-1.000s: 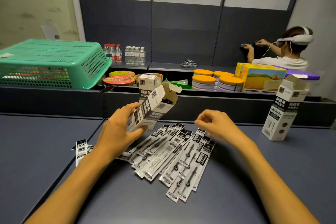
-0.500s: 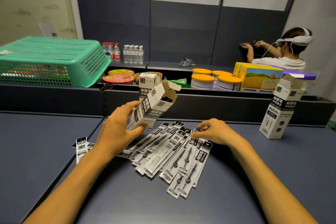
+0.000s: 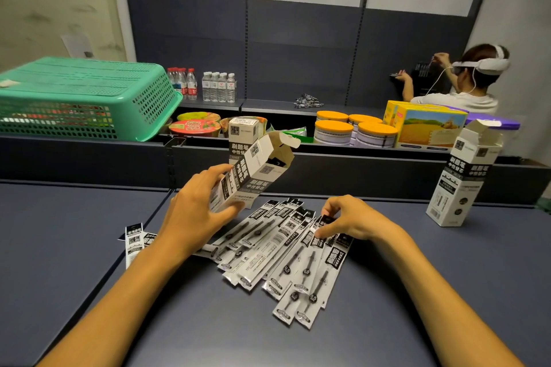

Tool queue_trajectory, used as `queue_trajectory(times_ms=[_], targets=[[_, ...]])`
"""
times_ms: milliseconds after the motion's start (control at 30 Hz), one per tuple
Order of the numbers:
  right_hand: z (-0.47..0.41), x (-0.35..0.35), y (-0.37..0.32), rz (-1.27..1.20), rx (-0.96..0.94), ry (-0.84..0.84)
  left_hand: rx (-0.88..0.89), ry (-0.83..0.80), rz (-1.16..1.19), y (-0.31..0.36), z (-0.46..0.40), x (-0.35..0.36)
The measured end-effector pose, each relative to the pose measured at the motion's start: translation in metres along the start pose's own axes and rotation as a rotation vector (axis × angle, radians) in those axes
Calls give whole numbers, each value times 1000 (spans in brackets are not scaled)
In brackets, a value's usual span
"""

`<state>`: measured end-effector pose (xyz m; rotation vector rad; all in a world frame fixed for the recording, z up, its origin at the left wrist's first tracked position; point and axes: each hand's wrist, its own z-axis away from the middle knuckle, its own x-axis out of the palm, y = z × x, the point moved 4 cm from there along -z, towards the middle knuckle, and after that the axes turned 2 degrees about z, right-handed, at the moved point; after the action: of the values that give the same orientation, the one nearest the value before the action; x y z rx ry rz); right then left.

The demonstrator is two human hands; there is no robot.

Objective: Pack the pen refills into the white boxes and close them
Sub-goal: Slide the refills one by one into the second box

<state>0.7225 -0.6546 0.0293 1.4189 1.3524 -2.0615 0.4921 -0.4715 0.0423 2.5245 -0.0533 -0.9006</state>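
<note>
Left hand (image 3: 190, 214) grips the open white box (image 3: 250, 173) low on its body, thumb under the near face, fingers curled over the far side. Box is tilted, mouth up and to the right, top flaps loose, something dark inside the mouth. It hangs above the far-left edge of the refill pile.

Right hand (image 3: 351, 220) is down on the pen refills (image 3: 286, 250). A second ago it hovered above the pile with fingertips bunched and nothing in them; now thumb and forefinger close on the printed header of one packet at the right side of the fan, other fingers curled loosely behind. Packet looks pinched but not lifted: it lies flat with its neighbours.

Box has barely shifted across the same stretch, so the left hand is just holding the mouth ready.

Reading: I am in the pick phase of another load. Next move, by my judgement, is to lift this packet clear and feed it tail-first into the mouth. Packets overlap, so a neighbour may drag along.

Many packets are loose on the grey table (image 3: 447, 292); a few stray ones (image 3: 134, 241) lie left of my left wrist. A second box (image 3: 459, 179) stands open well to the right, a third (image 3: 243, 135) upright behind the held one. Packing is far from done.
</note>
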Motion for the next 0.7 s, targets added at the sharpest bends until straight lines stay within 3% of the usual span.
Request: queue_trajectory(times_ms=[133,533,700], targets=[[1,1,-3,-84,-55,-26,-5,-1,8,0,0,-1],[19,-7,-19,-774,-115,-186,3,3,26,3,1,-2],[25,-10,-28,-901,-129,-202,5,2,15,2,0,-1]])
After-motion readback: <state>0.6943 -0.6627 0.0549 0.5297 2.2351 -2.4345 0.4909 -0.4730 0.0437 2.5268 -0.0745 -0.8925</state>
